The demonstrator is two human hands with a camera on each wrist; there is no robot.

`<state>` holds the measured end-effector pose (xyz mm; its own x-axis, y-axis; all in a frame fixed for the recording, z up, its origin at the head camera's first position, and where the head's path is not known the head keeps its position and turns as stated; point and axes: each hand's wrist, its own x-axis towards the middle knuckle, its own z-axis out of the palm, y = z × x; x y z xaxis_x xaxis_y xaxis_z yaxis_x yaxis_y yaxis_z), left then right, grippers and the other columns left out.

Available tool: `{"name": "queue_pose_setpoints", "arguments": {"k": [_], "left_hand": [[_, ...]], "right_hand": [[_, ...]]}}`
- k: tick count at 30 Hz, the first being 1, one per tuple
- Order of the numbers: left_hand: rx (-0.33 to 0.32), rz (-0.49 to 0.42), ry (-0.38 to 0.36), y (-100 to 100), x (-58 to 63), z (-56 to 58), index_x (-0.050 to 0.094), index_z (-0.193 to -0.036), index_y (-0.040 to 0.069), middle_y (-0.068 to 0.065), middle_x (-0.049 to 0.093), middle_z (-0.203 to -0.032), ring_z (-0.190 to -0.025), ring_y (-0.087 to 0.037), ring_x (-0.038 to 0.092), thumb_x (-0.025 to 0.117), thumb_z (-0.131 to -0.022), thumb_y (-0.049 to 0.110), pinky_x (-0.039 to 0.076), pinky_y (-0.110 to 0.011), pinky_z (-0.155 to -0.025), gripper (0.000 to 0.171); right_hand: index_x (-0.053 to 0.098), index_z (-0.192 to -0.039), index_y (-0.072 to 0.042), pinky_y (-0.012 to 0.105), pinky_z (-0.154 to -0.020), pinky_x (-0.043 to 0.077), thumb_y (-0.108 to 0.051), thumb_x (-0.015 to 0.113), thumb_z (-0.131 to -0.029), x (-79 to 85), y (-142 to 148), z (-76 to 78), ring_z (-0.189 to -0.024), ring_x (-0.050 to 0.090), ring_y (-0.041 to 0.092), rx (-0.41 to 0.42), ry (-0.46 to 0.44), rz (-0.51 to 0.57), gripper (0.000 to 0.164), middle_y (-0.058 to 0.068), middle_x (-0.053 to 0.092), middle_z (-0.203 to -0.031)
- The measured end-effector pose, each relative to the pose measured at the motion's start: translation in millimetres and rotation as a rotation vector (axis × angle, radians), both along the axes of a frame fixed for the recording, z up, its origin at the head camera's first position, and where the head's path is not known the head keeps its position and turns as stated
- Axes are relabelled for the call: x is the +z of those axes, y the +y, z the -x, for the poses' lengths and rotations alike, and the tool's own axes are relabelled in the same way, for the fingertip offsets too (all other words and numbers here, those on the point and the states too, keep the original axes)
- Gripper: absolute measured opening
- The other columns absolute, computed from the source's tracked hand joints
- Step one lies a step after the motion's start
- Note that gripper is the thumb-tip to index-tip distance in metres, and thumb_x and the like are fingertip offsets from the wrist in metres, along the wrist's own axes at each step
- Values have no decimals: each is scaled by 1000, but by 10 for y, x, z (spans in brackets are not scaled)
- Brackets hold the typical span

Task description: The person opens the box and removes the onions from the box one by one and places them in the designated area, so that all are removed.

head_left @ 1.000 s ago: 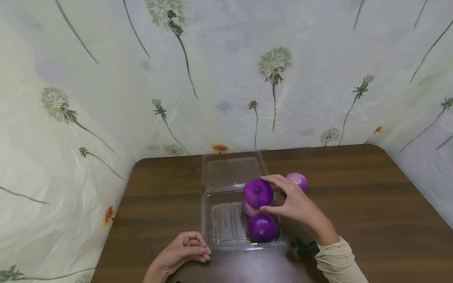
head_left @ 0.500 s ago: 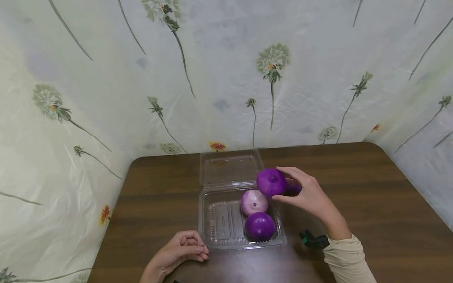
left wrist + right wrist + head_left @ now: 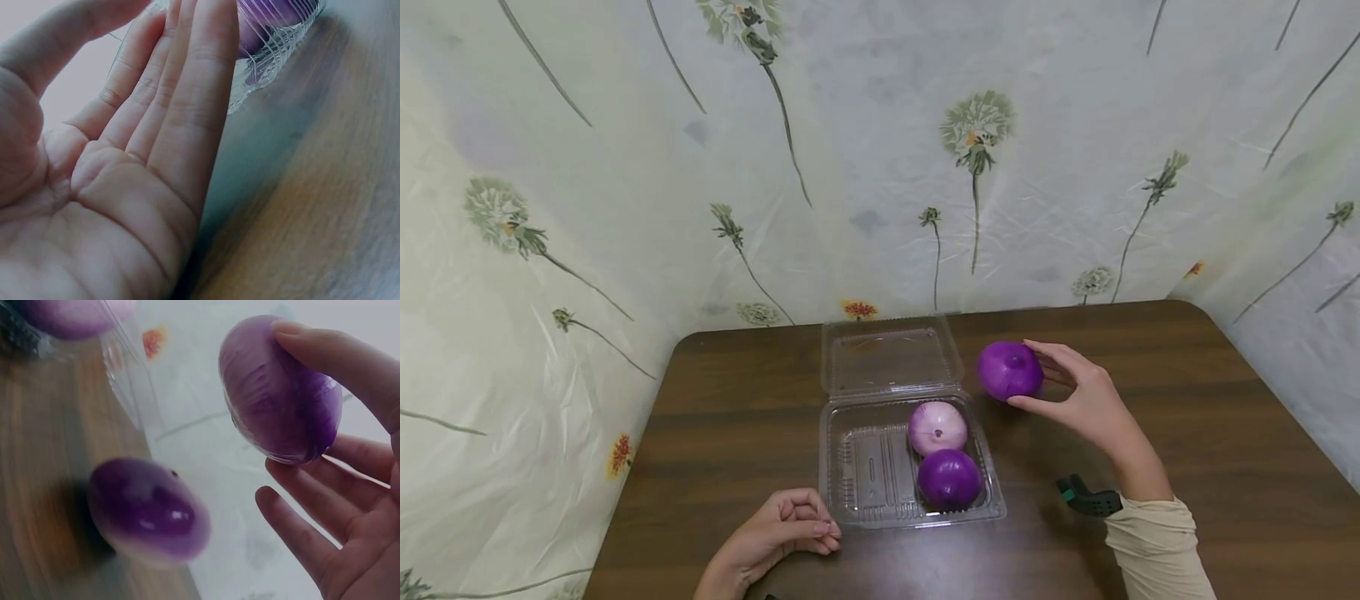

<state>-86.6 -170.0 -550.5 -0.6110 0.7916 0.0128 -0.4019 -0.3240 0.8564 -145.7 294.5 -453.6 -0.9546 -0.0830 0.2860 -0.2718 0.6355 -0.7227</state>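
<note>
My right hand pinches a purple onion between thumb and fingers, to the right of a clear plastic clamshell container. In the right wrist view this held onion is off the table, and another onion lies on the wood below it; the head view hides that one behind the held onion. Inside the container, on its right side, sit a pale purple-and-white onion and a dark purple onion. My left hand rests by the container's near left corner, fingers loosely bent, holding nothing.
The container's lid lies folded back toward the far edge of the brown wooden table. A sheet with printed dandelions hangs behind and beside the table. A dark wrist device sits at my right wrist.
My right hand has carried the onion from above the container to the right, uncovering the pale onion inside. The onion on the table is now hidden in the head view. My left hand stays put.
</note>
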Motion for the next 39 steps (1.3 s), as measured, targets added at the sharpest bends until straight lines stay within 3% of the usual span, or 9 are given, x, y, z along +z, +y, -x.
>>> {"name": "queue_pose_setpoints", "arguments": {"k": [3, 6, 10, 16, 19, 24, 30, 34, 39], "left_hand": [[-1, 2, 0, 4, 7, -4, 66, -112, 6, -8, 79, -110, -101, -14, 77, 47, -103, -11, 63, -29, -91, 27], [-4, 4, -2, 4, 16, -8, 66, -111, 6, -8, 79, -110, -101, -14, 77, 47, -103, -11, 63, -29, -91, 27], [0, 10, -5, 3, 21, -6, 67, -111, 6, -7, 79, -110, -101, -14, 77, 48, -103, -10, 63, -28, -90, 26], [5, 16, -4, -2, 9, -7, 66, -111, 7, -7, 79, -110, -101, -14, 77, 47, -103, -10, 63, -28, -90, 27], [1, 5, -3, 8, -2, -4, 66, -112, 6, -7, 79, -110, -101, -15, 77, 46, -103, -12, 63, -28, -90, 28], [-3, -6, -1, 12, -7, 1, 66, -112, 6, -7, 79, -111, -101, -14, 77, 46, -103, -11, 63, -29, -90, 28], [-5, -12, -4, 11, -17, 0, 66, -113, 5, -8, 79, -111, -102, -15, 77, 46, -103, -12, 63, -28, -90, 29], [-4, -16, -9, 7, -13, 1, 66, -113, 5, -8, 78, -111, -102, -15, 77, 45, -103, -12, 63, -28, -90, 29], [0, -13, -5, 0, -6, 1, 66, -113, 5, -9, 79, -111, -102, -15, 77, 46, -103, -12, 63, -29, -90, 28]], "right_hand": [[59, -145, -17, 1, -85, 50, -24, 94, -76, -14, 101, 5, -108, 60, -17, -27, -11, 4, 77, 13, 64, -140], [57, -147, -16, 1, -84, 50, -28, 92, -79, -20, 176, 5, -114, 69, 0, -48, -41, -1, 77, 14, 62, -143], [54, -149, -15, -1, -84, 48, -34, 90, -81, -29, 237, 0, -122, 66, 43, -75, -87, -7, 79, 17, 59, -147], [51, -152, -12, -3, -82, 45, -37, 88, -83, -33, 303, -18, -125, 64, 44, -94, -126, -10, 82, 20, 56, -150], [50, -153, -13, -3, -82, 45, -38, 87, -84, -36, 356, -53, -125, 64, 42, -120, -138, -10, 82, 20, 56, -151], [49, -154, -18, 1, -85, 49, -41, 87, -83, -79, 474, -98, -120, 66, 10, -180, -175, -4, 83, 18, 56, -151], [45, -156, -16, 3, -84, 52, -44, 85, -84, -175, 612, -125, -122, 65, 17, -246, -193, -6, 87, 22, 57, -148], [46, -156, -15, 2, -84, 51, -41, 86, -84, -248, 675, -125, -116, 62, -3, -263, -176, 15, 86, 25, 58, -147], [45, -156, -12, -1, -82, 49, -39, 87, -84, -326, 750, -145, -116, 62, -2, -281, -178, 21, 87, 28, 57, -147]]}}
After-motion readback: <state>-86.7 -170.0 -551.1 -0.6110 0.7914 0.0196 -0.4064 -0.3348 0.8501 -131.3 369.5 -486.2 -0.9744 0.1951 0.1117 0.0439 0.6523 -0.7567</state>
